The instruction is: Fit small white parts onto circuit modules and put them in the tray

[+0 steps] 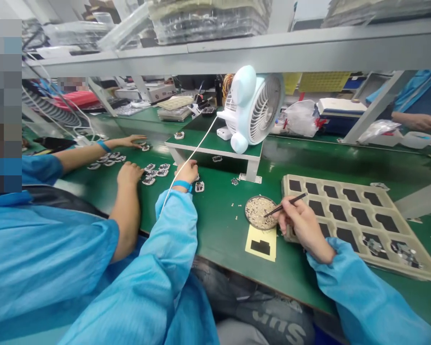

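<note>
My right hand (299, 221) is closed around black tweezers (285, 205). Their tips rest over a round dish (255, 216) of small pale parts. Just right of this hand lies a beige tray (359, 189) with dark pockets, some holding small assemblies (404, 251). My left hand (188, 171), with a blue wrist strap (182, 185) and a white cord, is curled on the green table among small white-framed parts (199, 187). Its fingers are hidden from behind.
A co-worker at my left has one hand (129, 173) beside mine and another hand (131, 140) farther back, with several small parts (154, 170) between. A white fan (253, 108) stands on a raised green stand (215, 143). A yellow card (261, 243) lies near the table edge.
</note>
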### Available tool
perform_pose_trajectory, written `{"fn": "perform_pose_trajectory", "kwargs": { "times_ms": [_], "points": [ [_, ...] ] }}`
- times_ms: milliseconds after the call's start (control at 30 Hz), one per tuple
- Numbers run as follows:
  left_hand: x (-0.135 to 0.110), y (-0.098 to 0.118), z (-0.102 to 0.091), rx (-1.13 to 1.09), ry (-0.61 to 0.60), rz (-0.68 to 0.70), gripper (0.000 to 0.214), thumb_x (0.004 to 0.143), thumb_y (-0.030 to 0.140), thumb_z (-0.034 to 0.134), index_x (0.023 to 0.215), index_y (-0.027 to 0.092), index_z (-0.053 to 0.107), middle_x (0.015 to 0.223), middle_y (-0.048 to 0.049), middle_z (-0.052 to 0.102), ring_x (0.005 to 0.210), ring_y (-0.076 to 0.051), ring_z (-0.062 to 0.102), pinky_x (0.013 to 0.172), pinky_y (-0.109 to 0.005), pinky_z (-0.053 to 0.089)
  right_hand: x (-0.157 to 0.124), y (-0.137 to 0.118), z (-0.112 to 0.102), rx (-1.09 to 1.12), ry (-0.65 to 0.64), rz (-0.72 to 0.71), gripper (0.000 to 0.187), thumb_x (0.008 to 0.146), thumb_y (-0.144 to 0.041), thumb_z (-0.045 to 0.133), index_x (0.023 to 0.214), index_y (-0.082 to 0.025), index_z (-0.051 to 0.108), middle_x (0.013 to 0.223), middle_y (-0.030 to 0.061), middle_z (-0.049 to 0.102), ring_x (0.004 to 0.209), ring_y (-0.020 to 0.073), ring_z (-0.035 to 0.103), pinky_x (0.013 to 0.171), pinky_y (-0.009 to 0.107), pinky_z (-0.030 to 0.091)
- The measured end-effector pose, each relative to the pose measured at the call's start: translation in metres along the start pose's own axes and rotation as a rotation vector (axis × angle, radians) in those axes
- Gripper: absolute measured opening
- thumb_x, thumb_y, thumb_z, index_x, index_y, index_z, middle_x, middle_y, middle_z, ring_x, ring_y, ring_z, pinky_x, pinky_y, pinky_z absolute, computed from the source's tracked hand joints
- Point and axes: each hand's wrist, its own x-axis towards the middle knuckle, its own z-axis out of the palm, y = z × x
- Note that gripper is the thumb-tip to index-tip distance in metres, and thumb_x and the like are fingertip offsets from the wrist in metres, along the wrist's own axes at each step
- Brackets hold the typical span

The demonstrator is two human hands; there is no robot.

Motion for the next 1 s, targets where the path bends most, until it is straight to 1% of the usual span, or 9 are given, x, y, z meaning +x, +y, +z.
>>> {"fn": "perform_pose_trajectory", "kwargs": {
  "times_ms": [133,267,400,567,733,800,867,933,1000],
  "points": [
    [-0.044,-0.015,0.006,0.055,-0.055,0.054,0.045,0.088,0.044,0.069,0.129,0.026,0.068,0.129,-0.0095,0.069,0.128,-0.031,0.057,0.105,-0.039,0.047,0.001,-0.003,-0.006,0.057,0.0,0.018,0.038,0.088,-0.056,0.07,0.09,-0.022,0.055,0.071,0.0036,0.075,0.041,0.0118,0.058,0.038,0.023,0.045],
    [-0.074,-0.013,0.018,0.123,-0.039,0.056,0.063,0.081,0.061,0.071,0.128,0.019,0.065,0.132,-0.018,0.062,0.129,-0.04,0.052,0.108,-0.049,0.044,-0.001,-0.008,-0.007,-0.011,-0.029,0.021,0.036,0.087,-0.053,0.073,0.096,-0.019,0.062,0.073,0.0054,0.075,0.045,0.0125,0.061,0.04,0.023,0.048],
    [-0.081,-0.002,0.023,0.127,-0.061,0.071,0.052,0.09,0.046,0.061,0.126,0.009,0.061,0.129,-0.0259,0.06,0.125,-0.043,0.054,0.108,-0.053,0.042,0.0,-0.017,-0.01,-0.154,-0.023,-0.057,0.036,0.081,-0.048,0.08,0.097,-0.019,0.066,0.075,0.0048,0.075,0.055,0.0147,0.065,0.045,0.025,0.051],
    [-0.083,0.024,0.026,-0.019,-0.197,0.173,0.044,0.091,0.034,0.056,0.121,0.003,0.065,0.121,-0.0264,0.064,0.12,-0.041,0.059,0.108,-0.05,0.043,0.002,-0.02,-0.018,-0.462,-0.184,-0.19,0.025,0.084,-0.042,0.078,0.089,-0.018,0.075,0.09,0.0065,0.077,0.082,0.0176,0.072,0.075,0.032,0.06],
    [-0.11,0.071,0.015,-0.378,-0.603,0.301,0.042,0.095,0.052,0.05,0.107,0.019,0.074,0.097,-0.0081,0.073,0.084,-0.02,0.067,0.07,-0.028,0.052,-0.007,-0.01,-0.014,-0.669,-0.273,-0.272,0.019,0.087,-0.037,0.076,0.092,-0.019,0.076,0.095,0.0056,0.078,0.091,0.0197,0.073,0.088,0.036,0.057],
    [-0.123,0.095,0.008,-0.817,-0.988,0.27,0.04,0.09,0.05,0.059,0.103,0.016,0.074,0.099,-0.0116,0.071,0.079,-0.018,0.064,0.057,-0.024,0.044,-0.01,-0.006,-0.013,-0.737,-0.28,-0.339,0.017,0.089,-0.035,0.075,0.093,-0.019,0.077,0.095,0.0057,0.078,0.091,0.0204,0.073,0.09,0.037,0.056],
    [-0.132,0.118,0.004,-1.022,-1.274,0.228,0.038,0.085,0.05,0.069,0.089,0.013,0.073,0.087,-0.0106,0.067,0.067,-0.014,0.056,0.049,-0.021,0.036,-0.011,-0.004,-0.013,-0.775,-0.292,-0.386,0.015,0.09,-0.034,0.073,0.092,-0.02,0.077,0.093,0.0053,0.078,0.088,0.0203,0.072,0.087,0.036,0.056],
    [-0.138,0.136,0.006,-1.057,-1.4,0.218,0.038,0.082,0.05,0.077,0.081,0.013,0.07,0.076,-0.0067,0.062,0.058,-0.01,0.049,0.044,-0.019,0.029,-0.01,-0.003,-0.014,-0.777,-0.299,-0.417,0.014,0.09,-0.034,0.073,0.09,-0.02,0.076,0.09,0.0044,0.078,0.086,0.0198,0.072,0.084,0.034,0.055],
    [-0.14,0.146,0.013,-1.068,-1.397,0.229,0.036,0.081,0.048,0.081,0.083,0.014,0.069,0.071,-0.0033,0.058,0.054,-0.008,0.046,0.041,-0.017,0.025,-0.009,-0.002,-0.015,-0.775,-0.311,-0.433,0.012,0.089,-0.033,0.074,0.089,-0.021,0.076,0.089,0.0033,0.078,0.084,0.0191,0.072,0.083,0.033,0.055]
  ]
}}
